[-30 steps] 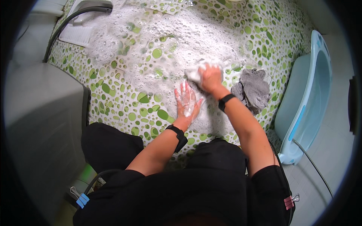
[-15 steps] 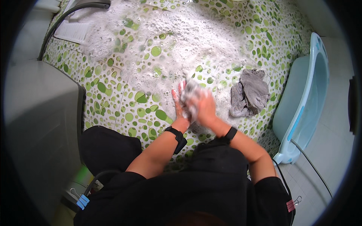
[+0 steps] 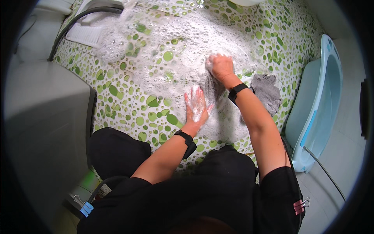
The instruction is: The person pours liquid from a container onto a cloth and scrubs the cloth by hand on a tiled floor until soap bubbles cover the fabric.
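Note:
My right hand (image 3: 221, 67) is closed in a fist over a wet grey cloth (image 3: 212, 86), which trails from it toward me across the sudsy floor. The cloth's upper part is hidden under the fist and foam. Close to the cloth's left side, my left hand (image 3: 198, 106) lies with its fingers stretched and spread, white lather on its back. A second grey cloth (image 3: 266, 91) sits crumpled on the floor to the right, partly covered by my right forearm.
White foam (image 3: 175, 43) spreads over the green-patterned floor. A light blue plastic tub (image 3: 307, 97) stands on its side at the right. At far left are a grey bulky appliance or cabinet (image 3: 46, 117), a black hose (image 3: 80, 17) and a white squat toilet (image 3: 83, 34).
My right hand has moved away from my left, forward and to the right, drawing the cloth out along the floor. My left hand has opened out flat beside it.

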Tool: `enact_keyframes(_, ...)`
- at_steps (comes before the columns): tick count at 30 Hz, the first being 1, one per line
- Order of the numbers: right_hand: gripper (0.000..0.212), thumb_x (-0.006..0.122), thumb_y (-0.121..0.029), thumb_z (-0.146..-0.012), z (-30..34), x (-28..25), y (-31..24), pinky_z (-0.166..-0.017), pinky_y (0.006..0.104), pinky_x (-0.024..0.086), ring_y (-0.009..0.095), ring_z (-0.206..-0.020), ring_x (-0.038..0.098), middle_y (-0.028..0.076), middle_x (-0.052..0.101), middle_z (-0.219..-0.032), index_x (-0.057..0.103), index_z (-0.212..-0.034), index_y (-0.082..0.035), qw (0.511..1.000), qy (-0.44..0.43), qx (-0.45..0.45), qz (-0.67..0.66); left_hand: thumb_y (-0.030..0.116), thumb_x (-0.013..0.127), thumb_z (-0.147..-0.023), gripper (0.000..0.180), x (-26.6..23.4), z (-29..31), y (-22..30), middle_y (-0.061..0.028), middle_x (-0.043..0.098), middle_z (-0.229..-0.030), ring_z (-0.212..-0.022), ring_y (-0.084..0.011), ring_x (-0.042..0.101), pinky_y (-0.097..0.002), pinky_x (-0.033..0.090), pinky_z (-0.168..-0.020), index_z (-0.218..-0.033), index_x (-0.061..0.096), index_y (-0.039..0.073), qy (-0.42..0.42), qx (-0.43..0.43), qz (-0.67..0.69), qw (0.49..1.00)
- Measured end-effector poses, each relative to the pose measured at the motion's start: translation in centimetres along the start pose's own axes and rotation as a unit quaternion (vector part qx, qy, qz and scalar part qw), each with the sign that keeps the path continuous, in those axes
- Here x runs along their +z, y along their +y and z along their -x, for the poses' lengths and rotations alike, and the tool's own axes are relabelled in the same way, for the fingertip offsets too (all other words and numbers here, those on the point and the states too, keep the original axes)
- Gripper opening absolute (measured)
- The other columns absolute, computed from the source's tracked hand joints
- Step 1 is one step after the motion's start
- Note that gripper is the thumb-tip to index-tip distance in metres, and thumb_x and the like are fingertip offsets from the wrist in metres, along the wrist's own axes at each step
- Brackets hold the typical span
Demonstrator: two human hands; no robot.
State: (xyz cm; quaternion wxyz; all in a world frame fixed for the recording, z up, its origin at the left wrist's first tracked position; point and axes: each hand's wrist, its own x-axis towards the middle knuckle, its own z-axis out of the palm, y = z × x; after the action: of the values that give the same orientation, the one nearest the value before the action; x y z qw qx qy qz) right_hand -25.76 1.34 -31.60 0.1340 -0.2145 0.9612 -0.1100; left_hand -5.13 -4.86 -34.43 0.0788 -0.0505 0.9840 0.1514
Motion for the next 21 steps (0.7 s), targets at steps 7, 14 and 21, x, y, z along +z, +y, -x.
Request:
enact_keyframes(7, 0.040, 0.057, -0.038, -0.087, 4.3, 0.0, 1.8, -0.089, 0.0462, 0.042, 0.034, -0.107, 0.053, 0.017, 0.060, -0.111, 0.059, -0.119, -0.015, 0.945, -0.140, -0.035, -0.294, 0.055, 0.042, -0.090, 0.087, -1.9, -0.1, 0.3, -0.0166, 0.016, -0.152, -0.142, -0.0332, 0.007, -0.0580, 0.003, -0.111, -0.142, 0.017, -0.010, -0.083, -0.041, -0.040, 0.995)
enact_keyframes(14, 0.024, 0.065, -0.029, -0.075, 18.6, 6.6, -4.6, -0.082, 0.0443, 0.043, 0.030, -0.085, 0.057, 0.012, 0.062, -0.092, 0.069, -0.094, -0.014, 0.957, 0.190, -0.199, -0.089, 0.046, 0.040, -0.091, 0.065, -0.5, 0.1, 0.2, -0.0109, 0.027, -0.149, -0.138, -0.0335, 0.018, -0.0569, 0.006, -0.112, -0.144, 0.027, 0.011, -0.101, 0.041, 0.008, 0.994)
enact_keyframes(21, 0.027, 0.058, -0.036, -0.081, 6.3, 5.0, -2.8, -0.081, 0.0607, 0.042, 0.040, -0.101, 0.057, 0.014, 0.063, -0.106, 0.065, -0.094, -0.014, 0.987, 0.132, -0.095, 0.013, 0.044, 0.049, -0.089, 0.072, -0.5, 0.5, 0.8, -0.0258, 0.022, -0.148, -0.140, -0.0379, 0.014, -0.0620, 0.003, -0.110, -0.139, 0.031, -0.005, -0.140, 0.008, 0.009, 0.990)
